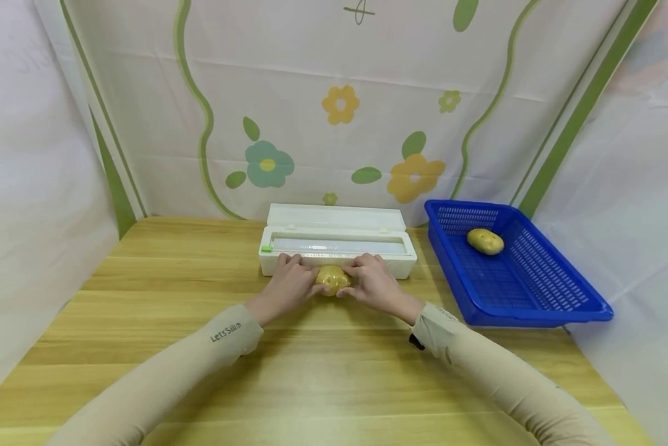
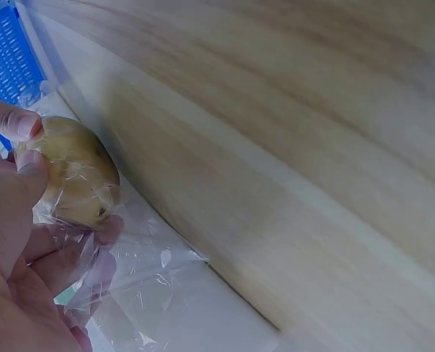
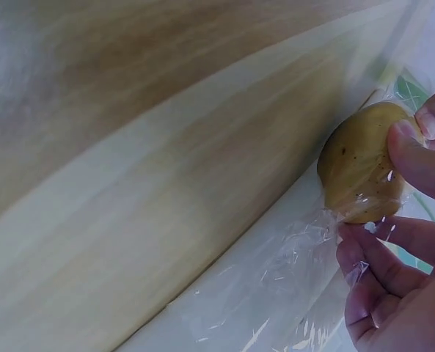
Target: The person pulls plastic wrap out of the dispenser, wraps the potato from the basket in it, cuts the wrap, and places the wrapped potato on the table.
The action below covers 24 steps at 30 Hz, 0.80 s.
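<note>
While 2 hands pinch a potato, seemingly cloth walls flank the wooden table.

"Any writing you can make out?"

"Dark lettering near the cuff of the person's left sleeve, a long beige fabric one. It starts 'LetsSli' or 'LetsSili'; the end is unclear."

"And the long beige fabric right sleeve?"

"Small dark print by that cuff too, too slanted to read."

"What's on the white fabric wall at left?"

"Faint, pale script-like marks, far up; I can't read them."
</note>
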Tool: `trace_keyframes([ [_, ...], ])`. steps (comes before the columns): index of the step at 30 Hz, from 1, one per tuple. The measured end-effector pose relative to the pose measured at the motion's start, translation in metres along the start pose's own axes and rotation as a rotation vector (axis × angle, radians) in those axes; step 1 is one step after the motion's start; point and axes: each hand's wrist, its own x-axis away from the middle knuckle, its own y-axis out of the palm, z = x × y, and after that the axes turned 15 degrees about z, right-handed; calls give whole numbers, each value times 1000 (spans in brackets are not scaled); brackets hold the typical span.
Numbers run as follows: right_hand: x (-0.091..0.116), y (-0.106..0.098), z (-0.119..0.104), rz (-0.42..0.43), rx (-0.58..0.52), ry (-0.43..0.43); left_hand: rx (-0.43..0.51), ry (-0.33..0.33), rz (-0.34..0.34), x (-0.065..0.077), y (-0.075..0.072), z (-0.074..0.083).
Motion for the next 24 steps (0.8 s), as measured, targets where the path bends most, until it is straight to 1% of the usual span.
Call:
trace_keyframes([
  [4, 1, 1, -1, -25, 14, 2, 21, 3, 4, 2, 2, 1],
  [8, 0, 1, -1, -23, 11, 6, 73, -28, -6, 1, 2, 0],
  [12, -1, 2, -1, -5, -42, 32, 131, -70, -16, 0, 0, -2],
  [16, -1, 3, -1, -6, -86, 66, 159, -99, -36, -1, -1, -3],
  [21, -1, 3, 3, -15, -94, 78, 226, -99, -33, -4, -5, -3],
  [24, -1, 0, 4, -38, -97, 78, 270, -80, -26, -4, -8, -4],
])
